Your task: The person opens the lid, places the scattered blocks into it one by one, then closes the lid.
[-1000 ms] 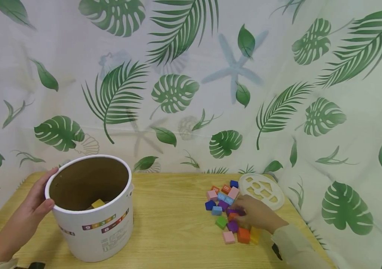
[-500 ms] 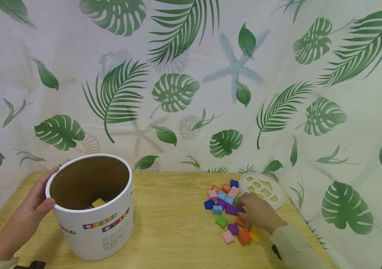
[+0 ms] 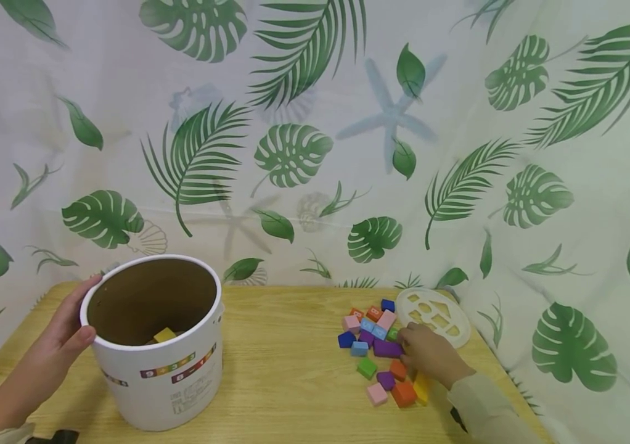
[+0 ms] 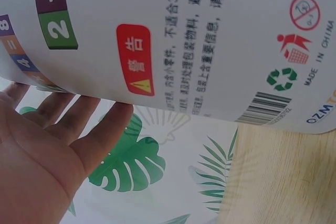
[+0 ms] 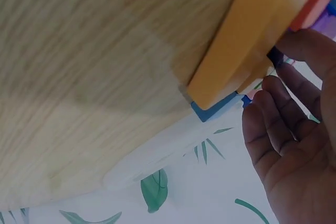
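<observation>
A white bucket point(image 3: 154, 370) stands open on the left of the wooden table point(image 3: 282, 382), with a yellow block point(image 3: 164, 335) inside. My left hand point(image 3: 65, 336) holds its left wall, thumb on the rim. The left wrist view shows that hand's fingers point(image 4: 79, 124) flat against the printed bucket wall point(image 4: 184, 40). My right hand point(image 3: 431, 356) rests on a pile of coloured blocks point(image 3: 381, 351), fingertips touching a long purple block point(image 3: 387, 349). In the right wrist view my right hand point(image 5: 294, 150) is loosely spread beside a yellow block point(image 5: 247, 40) and a blue block point(image 5: 215, 109).
A round cream lid point(image 3: 437, 307) with shaped cut-outs lies behind the pile, near the table's right edge. A leaf-print curtain point(image 3: 315, 154) hangs close behind the table and along its right side. Bare wood point(image 3: 287, 345) lies between bucket and blocks.
My right hand has shifted slightly back and to the right over the pile, uncovering the orange and purple blocks near its front. The left hand and the bucket stay put.
</observation>
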The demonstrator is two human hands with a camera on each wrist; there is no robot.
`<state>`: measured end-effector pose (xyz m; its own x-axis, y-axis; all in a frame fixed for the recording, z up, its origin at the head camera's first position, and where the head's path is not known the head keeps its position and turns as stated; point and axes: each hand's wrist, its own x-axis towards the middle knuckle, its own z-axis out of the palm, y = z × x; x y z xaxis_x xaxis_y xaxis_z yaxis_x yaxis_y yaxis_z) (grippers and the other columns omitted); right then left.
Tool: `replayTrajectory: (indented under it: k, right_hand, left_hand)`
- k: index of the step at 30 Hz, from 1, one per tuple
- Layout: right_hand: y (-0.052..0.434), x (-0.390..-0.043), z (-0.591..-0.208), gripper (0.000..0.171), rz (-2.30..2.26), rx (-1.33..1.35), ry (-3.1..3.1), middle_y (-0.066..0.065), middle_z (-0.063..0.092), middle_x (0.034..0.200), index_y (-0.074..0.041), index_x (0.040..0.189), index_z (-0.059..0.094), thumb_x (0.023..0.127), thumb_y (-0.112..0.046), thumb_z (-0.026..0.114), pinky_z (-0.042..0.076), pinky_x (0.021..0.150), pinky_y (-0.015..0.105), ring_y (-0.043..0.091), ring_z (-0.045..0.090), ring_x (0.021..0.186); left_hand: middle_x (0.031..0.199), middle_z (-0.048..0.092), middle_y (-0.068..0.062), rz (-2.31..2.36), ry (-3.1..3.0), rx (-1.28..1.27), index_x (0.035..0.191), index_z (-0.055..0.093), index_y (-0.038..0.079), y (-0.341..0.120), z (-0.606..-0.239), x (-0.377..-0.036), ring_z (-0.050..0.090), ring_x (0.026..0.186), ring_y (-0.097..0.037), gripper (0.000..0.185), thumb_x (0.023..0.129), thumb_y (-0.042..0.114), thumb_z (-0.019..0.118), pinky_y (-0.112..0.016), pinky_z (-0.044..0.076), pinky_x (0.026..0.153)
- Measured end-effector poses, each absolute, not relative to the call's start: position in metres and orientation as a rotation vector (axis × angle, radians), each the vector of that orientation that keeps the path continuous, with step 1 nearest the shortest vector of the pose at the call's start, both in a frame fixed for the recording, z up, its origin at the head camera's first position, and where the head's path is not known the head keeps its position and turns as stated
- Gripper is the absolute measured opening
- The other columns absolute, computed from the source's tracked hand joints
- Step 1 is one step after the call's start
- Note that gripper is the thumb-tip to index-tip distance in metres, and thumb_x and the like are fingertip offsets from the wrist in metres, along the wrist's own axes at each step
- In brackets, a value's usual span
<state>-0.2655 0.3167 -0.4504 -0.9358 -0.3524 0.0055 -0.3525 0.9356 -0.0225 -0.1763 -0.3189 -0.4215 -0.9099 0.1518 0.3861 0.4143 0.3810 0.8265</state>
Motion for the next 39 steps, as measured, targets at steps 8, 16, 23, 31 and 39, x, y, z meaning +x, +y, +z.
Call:
replayTrajectory:
  k: [8, 16, 23, 31, 39]
  right_hand:
    - [0.318, -0.266, -0.452, 0.027, 0.145, 0.475, -3.175, -0.002, 0.051, 0.082, -0.014, 0.086, 0.060, 0.079, -0.019, 0.085, 0.043, 0.068, 0.036, 0.018, 0.046, 0.077]
    - [0.321, -0.264, -0.445, 0.034, 0.287, 0.420, -3.250, -0.003, 0.055, 0.082, -0.015, 0.087, 0.062, 0.065, -0.027, 0.084, 0.043, 0.065, 0.034, 0.016, 0.049, 0.075]
    - [0.324, -0.261, -0.436, 0.032, 0.319, 0.440, -3.216, -0.001, 0.055, 0.082, -0.015, 0.088, 0.061, 0.069, -0.028, 0.084, 0.041, 0.066, 0.034, 0.016, 0.048, 0.076]
    - [0.283, -0.259, -0.388, 0.024, 0.520, 0.694, -3.025, -0.003, 0.051, 0.084, -0.013, 0.092, 0.060, 0.077, -0.021, 0.078, 0.042, 0.070, 0.030, 0.014, 0.047, 0.079]
    - [0.169, -0.262, -0.318, 0.026, 0.689, 0.986, -2.858, -0.001, 0.059, 0.096, -0.013, 0.100, 0.063, 0.082, -0.021, 0.080, 0.049, 0.083, 0.034, 0.020, 0.054, 0.091]
  left_hand:
    - [0.162, 0.025, 0.008, -1.531, -2.418, -0.479, 0.167, 0.011, 0.030, -0.319, -0.420, -0.177, 0.034, 0.130, 0.008, 0.066, 0.111, 0.016, 0.044, -0.013, 0.042, 0.090]
    - [0.166, 0.021, 0.000, -1.548, -2.429, -0.470, 0.167, 0.009, 0.031, -0.319, -0.418, -0.176, 0.033, 0.131, 0.007, 0.066, 0.112, 0.018, 0.043, -0.014, 0.042, 0.091]
    - [0.166, 0.020, 0.003, -1.553, -2.417, -0.483, 0.167, 0.009, 0.030, -0.319, -0.419, -0.176, 0.033, 0.132, 0.008, 0.066, 0.112, 0.017, 0.043, -0.013, 0.042, 0.091]
    - [0.164, 0.023, 0.004, -1.530, -2.404, -0.497, 0.167, 0.010, 0.029, -0.323, -0.421, -0.177, 0.033, 0.132, 0.008, 0.067, 0.111, 0.013, 0.044, -0.012, 0.042, 0.091]
    - [0.166, 0.021, 0.002, -1.556, -2.397, -0.508, 0.167, 0.011, 0.030, -0.318, -0.419, -0.175, 0.032, 0.134, 0.007, 0.066, 0.112, 0.016, 0.044, -0.013, 0.041, 0.092]
